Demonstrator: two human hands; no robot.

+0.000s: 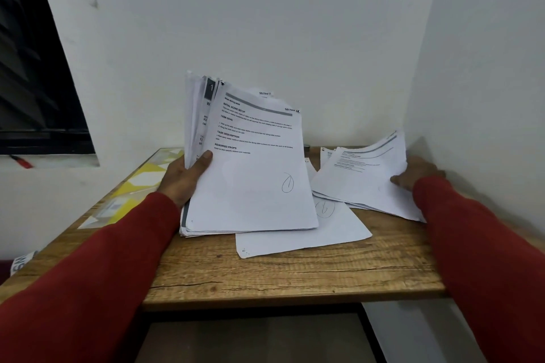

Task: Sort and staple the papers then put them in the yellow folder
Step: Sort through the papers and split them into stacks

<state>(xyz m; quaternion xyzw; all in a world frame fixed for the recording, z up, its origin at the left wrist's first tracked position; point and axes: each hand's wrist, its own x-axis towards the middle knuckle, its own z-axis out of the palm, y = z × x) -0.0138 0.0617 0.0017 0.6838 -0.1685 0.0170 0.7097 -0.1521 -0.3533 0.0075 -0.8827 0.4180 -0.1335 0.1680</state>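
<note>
Wooden table (pixel 295 274): left hand (pixel 182 177) grips paper stack (pixel 250 180) (thumb atop); right hand (pixel 415 171) grasps second pile (pixel 362 183).

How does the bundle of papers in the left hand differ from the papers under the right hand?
The thick stack is gripped by the left hand and propped up on its lower edge on the wooden table; the smaller pile lies nearly flat under the right hand. The stack holds many more sheets. The stack's top edges fan apart; the pile is loosely spread. Both are white printed sheets.
</note>
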